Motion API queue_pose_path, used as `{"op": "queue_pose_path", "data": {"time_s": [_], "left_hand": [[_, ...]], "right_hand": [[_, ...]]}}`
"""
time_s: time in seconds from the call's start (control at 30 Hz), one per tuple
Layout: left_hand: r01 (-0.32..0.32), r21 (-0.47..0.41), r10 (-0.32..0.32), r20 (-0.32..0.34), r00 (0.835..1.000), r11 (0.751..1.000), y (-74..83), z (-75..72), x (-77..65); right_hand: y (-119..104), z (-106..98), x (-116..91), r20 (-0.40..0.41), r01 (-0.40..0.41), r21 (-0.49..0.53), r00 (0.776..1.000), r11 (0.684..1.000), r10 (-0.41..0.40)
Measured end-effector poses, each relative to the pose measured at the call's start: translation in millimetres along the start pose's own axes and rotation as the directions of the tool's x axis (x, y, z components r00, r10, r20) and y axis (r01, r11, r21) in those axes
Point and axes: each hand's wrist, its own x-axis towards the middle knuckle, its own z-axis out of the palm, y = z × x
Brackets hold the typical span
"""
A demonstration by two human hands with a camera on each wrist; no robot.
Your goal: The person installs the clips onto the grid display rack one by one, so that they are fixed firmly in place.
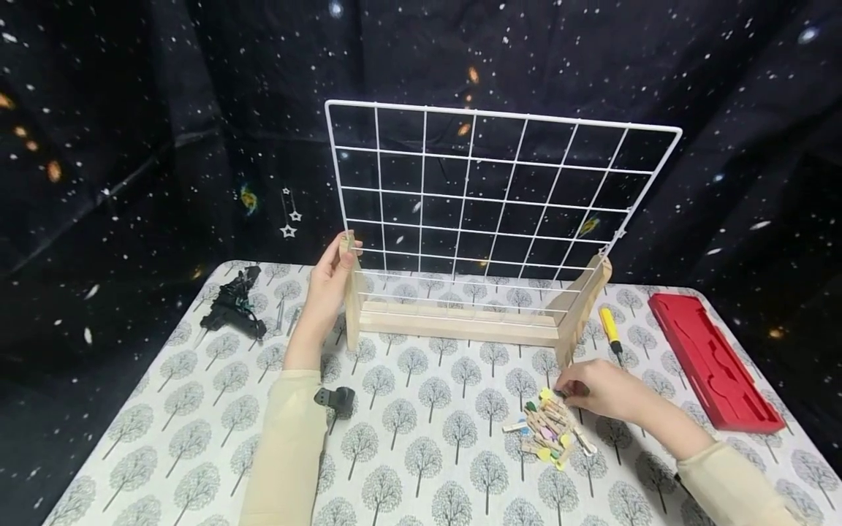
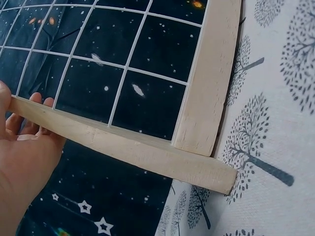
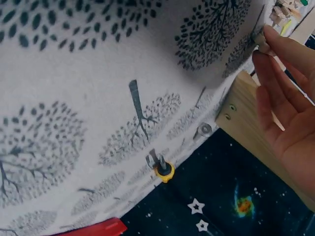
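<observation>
A white wire grid [image 1: 470,157] stands in a wooden frame, leaning back. My left hand [image 1: 329,281] grips the top of the frame's left wooden upright [image 1: 353,307]; the left wrist view shows the thumb in front of this wooden bar [image 2: 123,142] and fingers behind. Near the right upright [image 1: 582,307], a pile of small wooden clothespins [image 1: 546,431] with colored decorations lies on the table. At the pile's upper right edge is my right hand [image 1: 601,391]. Its thumb and forefinger pinch a small clothespin [image 3: 262,43], mostly hidden by the fingertips.
A yellow-handled screwdriver [image 1: 609,327] lies right of the frame, beside a red molded tray [image 1: 713,361]. At the table's far left sits a black device [image 1: 233,307]. The tree-patterned tablecloth [image 1: 395,475] spreads in front, and a dark starry curtain [image 1: 164,109] hangs behind.
</observation>
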Motion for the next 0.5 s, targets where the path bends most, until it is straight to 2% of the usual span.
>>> {"op": "queue_pose_path", "data": {"time_s": [0.23, 0.4, 0.5], "left_hand": [[-0.006, -0.001, 0.006, -0.004, 1.000, 1.000, -1.2, -0.5, -1.8], [-0.007, -0.009, 0.007, -0.002, 1.000, 1.000, -1.2, -0.4, -0.9], [-0.002, -0.011, 0.002, -0.001, 1.000, 1.000, -0.4, -1.0, -0.6]], "right_hand": [[-16.6, -24.8, 10.0, -0.161, 0.058, -0.081, 0.984, 0.995, -0.071], [-43.4, -54.5, 33.2, -0.231, 0.127, -0.101, 0.962, 0.987, -0.147], [-63.2, -71.4, 52.1, -0.274, 0.171, -0.127, 0.941, 0.977, -0.201]]}}
